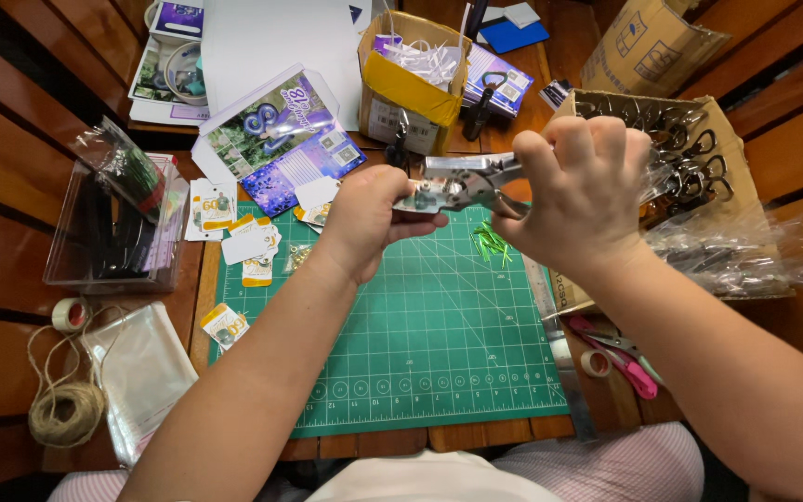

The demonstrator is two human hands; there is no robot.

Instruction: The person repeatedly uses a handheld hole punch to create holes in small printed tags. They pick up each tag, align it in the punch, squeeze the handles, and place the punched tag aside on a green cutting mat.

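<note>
Both hands are up over the far edge of the green mat (420,325), clamped together on one metal tool (462,181). The left hand (364,218) wraps its fingers around the tool's near end. The right hand (583,191) closes over the other end, knuckles toward the camera, hiding what lies under it. The tool hangs clear of the desk (11,167), between the hands.

Just below the tool, at 6 o'clock from it, a small heap of green ties (492,244) lies on the mat. At 9 o'clock from the left hand, paper tags (248,246) are scattered on the mat's far left corner. At 12 o'clock stands a yellow box (411,88). At 3 o'clock from the right hand sits a carton of clips (690,149). Pink scissors (620,358) lie at 5 o'clock, beside a steel ruler (559,353). A twine ball (67,414) rests at 8 o'clock.
</note>
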